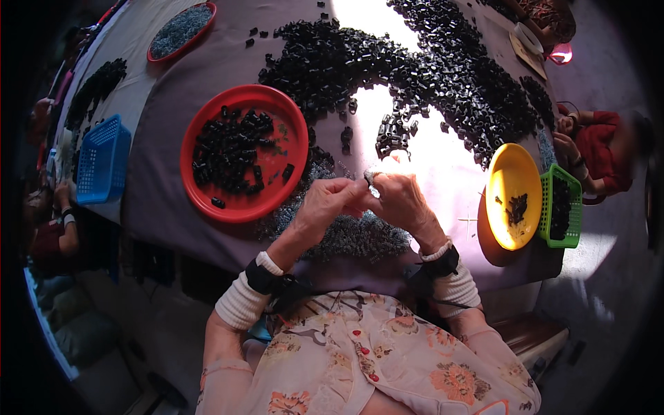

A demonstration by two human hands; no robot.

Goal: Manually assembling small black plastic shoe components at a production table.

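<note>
My left hand and my right hand meet above the near part of the table, both with fingers closed. Their fingertips come together on a small black plastic piece, partly hidden by the fingers. Something silvery also shows at the right fingers, too small to name. Under and around my hands spreads a pile of fine grey metal pieces, perhaps small springs. To the left, a round red tray holds many loose black plastic pieces. A small cluster of black pieces lies just beyond my right hand.
A large heap of black pieces covers the far table. At right stand a yellow plate and a green basket, near a person in red. At left are a blue basket, a red dish and another person's arm.
</note>
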